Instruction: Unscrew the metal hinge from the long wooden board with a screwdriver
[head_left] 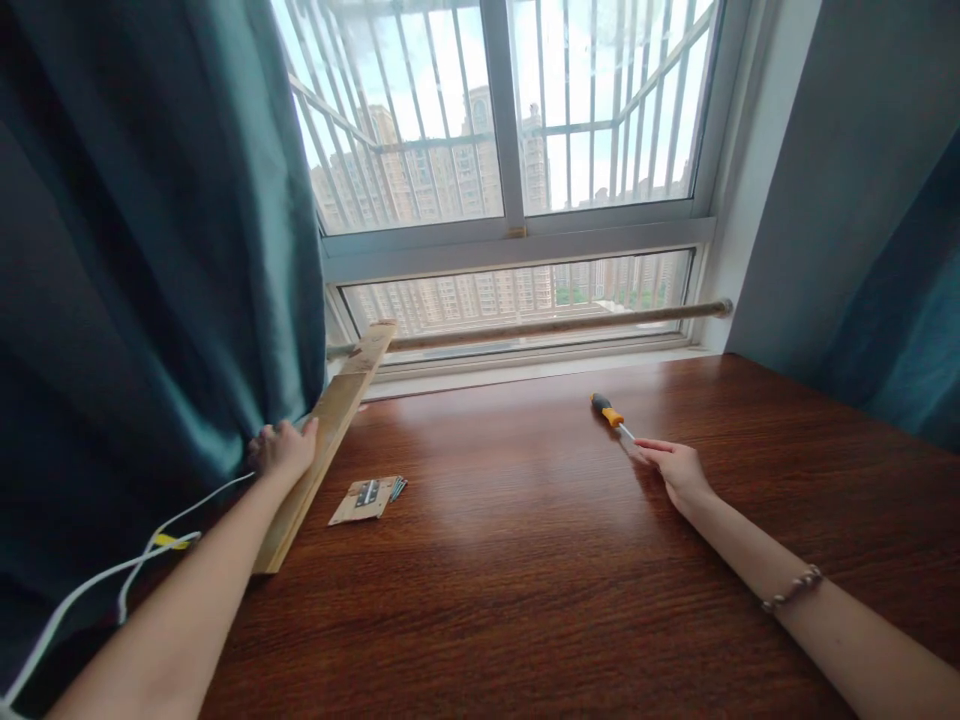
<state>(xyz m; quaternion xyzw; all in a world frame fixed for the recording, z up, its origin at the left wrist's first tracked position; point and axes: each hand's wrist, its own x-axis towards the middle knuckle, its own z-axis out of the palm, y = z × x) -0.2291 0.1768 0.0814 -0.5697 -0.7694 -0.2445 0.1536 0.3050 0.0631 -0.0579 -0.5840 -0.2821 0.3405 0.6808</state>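
Note:
A long wooden board [339, 405] lies slantwise at the left side of the brown table, its far end by the window rail. My left hand [283, 452] is at its left edge, fingers curled and thumb against the wood, close to the curtain; part of the grip is hidden. On the right, my right hand [675, 468] pinches the metal shaft of a screwdriver [606, 410] with a yellow and black handle. The handle points away toward the window. Between my hands lie a small cardboard piece [363, 499] with a dark metal plate on it and several screws [398, 488] beside it.
A dark blue curtain [172, 250] hangs at the left, with a white cable [97, 580] below it. Behind the brown wood-grain table [510, 600] a horizontal rail [570, 325] crosses in front of the barred window. Another curtain [900, 310] hangs at right.

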